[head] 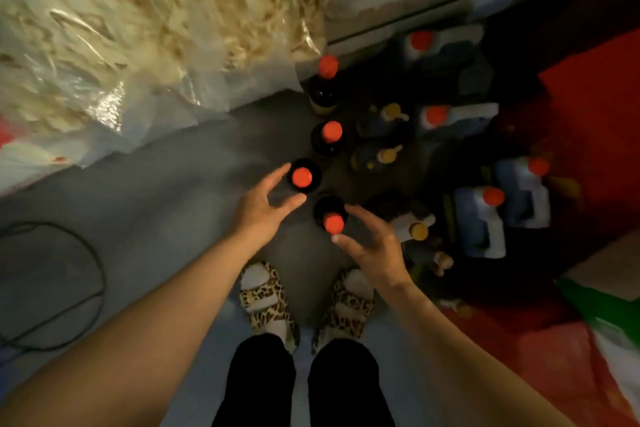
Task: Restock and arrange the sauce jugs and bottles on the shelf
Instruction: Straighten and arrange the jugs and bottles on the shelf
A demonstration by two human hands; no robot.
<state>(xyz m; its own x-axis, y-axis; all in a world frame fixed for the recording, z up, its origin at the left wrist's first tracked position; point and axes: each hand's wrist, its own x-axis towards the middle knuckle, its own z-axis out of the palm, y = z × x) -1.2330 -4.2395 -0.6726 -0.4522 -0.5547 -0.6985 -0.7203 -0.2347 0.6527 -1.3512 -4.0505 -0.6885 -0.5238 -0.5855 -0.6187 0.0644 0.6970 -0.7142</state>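
**Two hands reach down to dark, red-capped sauce bottles on a grey floor**

Seen from above, the left hand [260, 202] spreads its fingers loosely, gripping nothing, beside a dark bottle [303, 176] whose round red cap faces the camera; the fingertips lie close to the bottle's shoulder, though contact cannot be judged. The right hand [372, 246] is likewise open, its fingers fanned near a second dark bottle [331, 215], the thumb tip just under that bottle's red cap. Both bottles stand upright on the grey floor [173, 191], at the near end of a row of four: a third bottle [327, 137] and a fourth [325, 87] stand farther off, each with dark glass and the same red cap, the farthest showing a pale label band low on its body.

To the right of the row, several pale jugs with red caps [479, 218] and smaller bottles with yellow caps [384, 121] crowd together in dim light. A large clear plastic bag of pale shredded material [138, 28] fills the upper left. Below the hands, two feet in leopard-print sandals [266, 302] stand on the floor, and a dark cable [93, 253] curves at left.
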